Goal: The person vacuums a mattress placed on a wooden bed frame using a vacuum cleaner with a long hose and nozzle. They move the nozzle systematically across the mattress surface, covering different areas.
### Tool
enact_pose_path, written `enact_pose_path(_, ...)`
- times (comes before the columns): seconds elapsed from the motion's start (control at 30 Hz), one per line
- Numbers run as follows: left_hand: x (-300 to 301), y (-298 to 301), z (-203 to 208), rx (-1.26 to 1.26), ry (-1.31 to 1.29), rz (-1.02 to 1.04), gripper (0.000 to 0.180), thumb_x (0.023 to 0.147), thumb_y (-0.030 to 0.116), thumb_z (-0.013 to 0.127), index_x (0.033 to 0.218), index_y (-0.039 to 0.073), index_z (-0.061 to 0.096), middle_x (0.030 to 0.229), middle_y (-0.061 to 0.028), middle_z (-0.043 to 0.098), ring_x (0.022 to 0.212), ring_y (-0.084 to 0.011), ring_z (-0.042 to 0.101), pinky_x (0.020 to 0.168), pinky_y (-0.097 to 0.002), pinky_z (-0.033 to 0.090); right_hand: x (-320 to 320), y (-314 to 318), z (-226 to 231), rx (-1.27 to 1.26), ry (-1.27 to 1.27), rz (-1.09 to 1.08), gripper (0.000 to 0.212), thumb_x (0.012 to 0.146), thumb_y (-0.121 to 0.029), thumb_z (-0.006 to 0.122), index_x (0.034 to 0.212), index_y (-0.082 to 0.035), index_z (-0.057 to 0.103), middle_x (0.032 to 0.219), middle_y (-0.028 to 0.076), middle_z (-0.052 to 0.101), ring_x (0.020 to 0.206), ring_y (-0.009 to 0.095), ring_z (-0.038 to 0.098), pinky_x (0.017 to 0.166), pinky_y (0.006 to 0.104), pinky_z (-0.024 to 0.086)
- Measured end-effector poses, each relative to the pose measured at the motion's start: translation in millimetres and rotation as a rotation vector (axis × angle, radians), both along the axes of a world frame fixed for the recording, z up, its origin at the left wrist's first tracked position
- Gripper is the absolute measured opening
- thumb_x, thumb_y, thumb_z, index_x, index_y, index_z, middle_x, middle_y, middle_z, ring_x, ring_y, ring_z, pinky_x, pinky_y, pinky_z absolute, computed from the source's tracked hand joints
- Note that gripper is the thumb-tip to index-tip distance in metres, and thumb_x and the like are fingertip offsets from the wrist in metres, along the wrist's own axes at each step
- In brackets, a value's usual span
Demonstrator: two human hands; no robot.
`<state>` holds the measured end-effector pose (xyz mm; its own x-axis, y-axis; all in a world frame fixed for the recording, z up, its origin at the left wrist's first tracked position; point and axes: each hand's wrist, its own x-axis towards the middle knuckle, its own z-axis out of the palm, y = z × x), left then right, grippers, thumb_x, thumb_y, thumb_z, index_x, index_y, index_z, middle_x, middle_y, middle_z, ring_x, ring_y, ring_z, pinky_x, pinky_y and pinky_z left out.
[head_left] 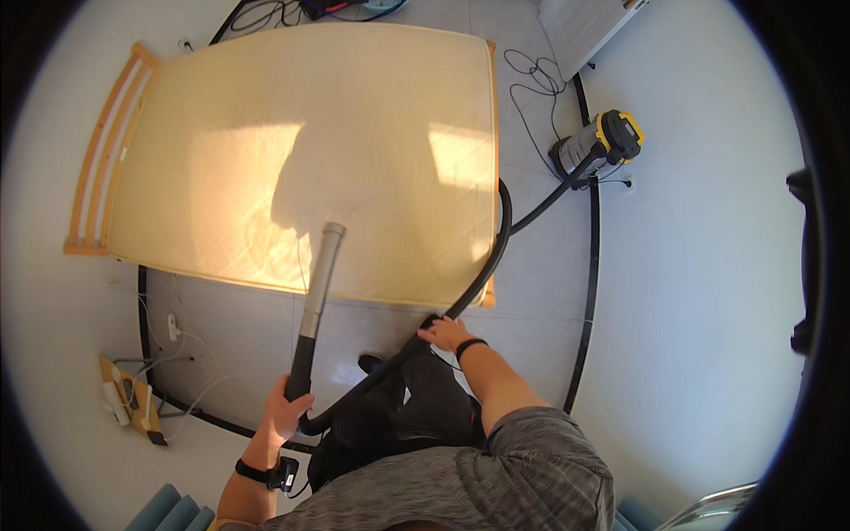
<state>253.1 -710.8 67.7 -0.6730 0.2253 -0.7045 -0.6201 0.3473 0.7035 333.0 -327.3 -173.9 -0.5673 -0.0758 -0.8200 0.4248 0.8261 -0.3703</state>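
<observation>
My left hand (285, 407) is wrapped round the black handle of a vacuum cleaner wand (320, 279). Its silver metal tube points away from me, and the open end appears over the near side of a cream mattress (372, 97). From the handle, a black vacuum hose (372, 379) curves across in front of my legs. My right hand (447, 334) grips this hose farther along, near the mattress's near right corner. Beyond there the hose bends round to a canister vacuum cleaner (589, 143), silver with a black and yellow top, by the right wall.
A wooden bed frame (99, 159) surrounds the mattress. Thin cable (540, 78) lies coiled near a white door (580, 34). At left, a small wooden-topped table (133, 400) stands among white cords and a power strip (173, 327). My shoe (370, 362) is beside the bed.
</observation>
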Motion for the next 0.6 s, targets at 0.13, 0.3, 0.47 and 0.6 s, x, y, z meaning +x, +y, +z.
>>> enact_pose_path(0.13, -73.7, 42.3, 2.9, 0.131, 0.021, 0.215, 0.031, 0.086, 0.008, 0.066, 0.113, 0.000, 0.053, 0.083, -0.0076, 0.062, 0.069, -0.0156, 0.060, 0.063, -0.0295, 0.050, 10.6, 42.6, 3.0, 0.071, 0.059, 0.189, 0.064, 0.085, -0.062, 0.060, 0.132, -0.018, 0.061, 0.139, 0.011, 0.052, 0.137, 0.033, 0.039, 0.114, 0.0620, 0.022)
enact_pose_path(0.3, -149.5, 90.9, -18.6, 0.337, 0.033, 0.332, 0.027, 0.089, 0.008, 0.062, 0.114, 0.002, 0.053, 0.085, -0.0077, 0.062, 0.069, -0.0155, 0.060, 0.064, -0.0292, 0.051, 2.1, 107.3, -6.6, 0.328, -0.004, 0.560, 0.063, 0.066, -0.048, 0.084, 0.118, -0.016, 0.067, 0.127, 0.010, 0.060, 0.129, 0.030, 0.050, 0.111, 0.0554, 0.030)
enact_pose_path(0.47, -219.8, 125.5, -65.2, 0.439, -0.076, 0.290, 0.029, 0.087, 0.006, 0.064, 0.114, 0.003, 0.053, 0.089, -0.0065, 0.059, 0.071, -0.0170, 0.060, 0.066, -0.0308, 0.051, 48.5, 157.6, 13.4, 0.368, -0.198, 0.245, 0.067, 0.059, -0.043, 0.088, 0.116, -0.015, 0.067, 0.115, 0.012, 0.067, 0.120, 0.029, 0.058, 0.108, 0.0524, 0.036)
enact_pose_path(0.6, -249.9, 148.8, -95.4, 0.486, -0.219, 0.342, 0.031, 0.086, 0.006, 0.064, 0.114, 0.002, 0.052, 0.086, -0.0061, 0.057, 0.070, -0.0169, 0.059, 0.065, -0.0315, 0.051, 107.0, 123.5, 36.5, 0.223, -0.335, 0.116, 0.070, 0.059, -0.053, 0.085, 0.116, -0.014, 0.068, 0.113, 0.012, 0.069, 0.114, 0.031, 0.062, 0.101, 0.0475, 0.045)
